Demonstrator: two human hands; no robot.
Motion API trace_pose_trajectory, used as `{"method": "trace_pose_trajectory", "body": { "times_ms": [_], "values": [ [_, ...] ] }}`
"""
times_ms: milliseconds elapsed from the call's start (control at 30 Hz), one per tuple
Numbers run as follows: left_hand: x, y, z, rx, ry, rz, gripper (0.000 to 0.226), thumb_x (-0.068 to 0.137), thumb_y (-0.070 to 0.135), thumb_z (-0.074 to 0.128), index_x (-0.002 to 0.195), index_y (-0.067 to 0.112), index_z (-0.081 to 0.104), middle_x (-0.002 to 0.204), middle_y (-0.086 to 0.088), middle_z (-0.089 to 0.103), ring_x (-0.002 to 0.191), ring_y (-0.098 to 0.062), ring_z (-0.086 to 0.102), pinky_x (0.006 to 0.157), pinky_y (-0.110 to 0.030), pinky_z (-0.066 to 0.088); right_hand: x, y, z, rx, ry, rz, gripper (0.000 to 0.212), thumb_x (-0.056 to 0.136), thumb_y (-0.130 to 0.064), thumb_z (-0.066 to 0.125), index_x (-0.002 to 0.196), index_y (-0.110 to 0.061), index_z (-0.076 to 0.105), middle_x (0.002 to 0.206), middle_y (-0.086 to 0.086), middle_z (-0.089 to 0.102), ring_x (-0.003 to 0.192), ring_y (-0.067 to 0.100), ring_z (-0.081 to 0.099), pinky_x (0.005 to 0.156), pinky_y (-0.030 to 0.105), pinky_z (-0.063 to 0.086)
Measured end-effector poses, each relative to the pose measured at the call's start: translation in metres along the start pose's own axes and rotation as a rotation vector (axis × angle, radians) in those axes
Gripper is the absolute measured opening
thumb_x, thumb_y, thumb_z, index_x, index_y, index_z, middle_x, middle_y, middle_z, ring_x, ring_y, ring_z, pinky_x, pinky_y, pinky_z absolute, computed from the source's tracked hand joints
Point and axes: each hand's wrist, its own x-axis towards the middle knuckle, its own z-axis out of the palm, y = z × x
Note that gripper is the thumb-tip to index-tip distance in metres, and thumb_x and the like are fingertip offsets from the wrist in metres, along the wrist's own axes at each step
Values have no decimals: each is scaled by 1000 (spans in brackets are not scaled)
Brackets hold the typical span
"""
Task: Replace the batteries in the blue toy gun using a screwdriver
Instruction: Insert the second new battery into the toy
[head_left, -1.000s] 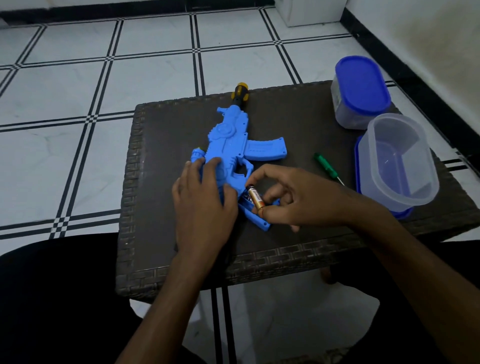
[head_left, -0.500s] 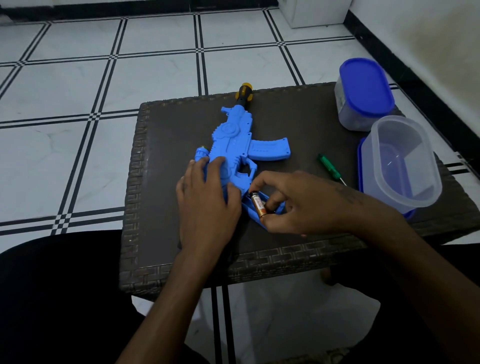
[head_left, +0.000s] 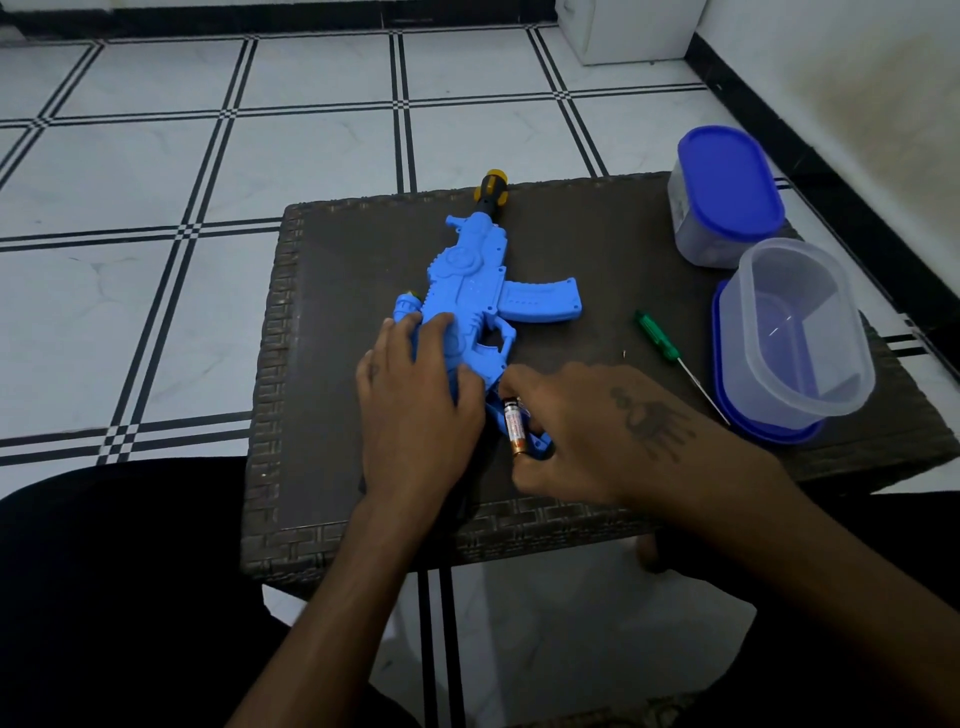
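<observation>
Pinching battery (head_left: 513, 425) in right grip (head_left: 582, 431) over gun (head_left: 480, 291) handle, flat left grip (head_left: 415, 400) beside.

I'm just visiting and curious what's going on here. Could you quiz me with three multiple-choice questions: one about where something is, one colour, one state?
1. Where does the slim green-handled screwdriver lie?
A. between the blue plastic toy gun and the clear open tub
B. on the tiled floor
C. inside the tub

2. What colour is the lid of the closed container?
A. red
B. blue
C. white

3. What is the right hand doing?
A. resting flat
B. turning the screwdriver
C. pinching a copper-coloured battery at the gun's grip

Answers: 1 A, it lies on the dark woven table between them; 2 B, lid is blue; 3 C, fingers curl round it.
</observation>
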Motion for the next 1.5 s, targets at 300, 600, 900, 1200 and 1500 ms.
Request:
{"method": "trace_pose_trajectory", "body": {
  "times_ms": [300,600,900,1200,1500],
  "values": [
    [0,-1,0,-5,-2,4,48,93,28,50,140,20,48,150,-8,43,147,-28,32,117,-53,28,-2,23,-7,434,125,102,38,76,-36,70,113,-32,58,86,-12,68,63,0,59,59,17,46],
    [1,-1,0,-13,-18,-8,49,92,31,47,141,21,47,152,-6,42,147,-26,31,117,-53,27,7,40,10,759,42,210,21,85,-36,67,99,-21,72,69,-2,65,60,1,55,62,22,47],
    [0,0,-1,-12,-7,-3,51,89,34,43,138,22,48,148,-5,44,144,-28,35,115,-55,31,9,41,11,740,-14,151,31,82,-37,71,111,-25,70,76,1,68,62,4,54,62,21,46],
    [0,2,-2,-19,-2,-6,51,89,34,45,138,21,49,147,-5,45,144,-29,37,114,-54,31,7,42,10,589,-70,43,29,80,-36,73,108,-28,75,81,-8,63,66,9,57,62,13,42],
    [0,1,-2,-24,-5,-5,51,90,34,45,139,21,48,147,-6,44,144,-28,36,116,-53,29,21,42,11,577,-2,15,12,90,-30,67,91,-25,77,65,-33,55,60,-2,53,57,12,36]
  ]
}}
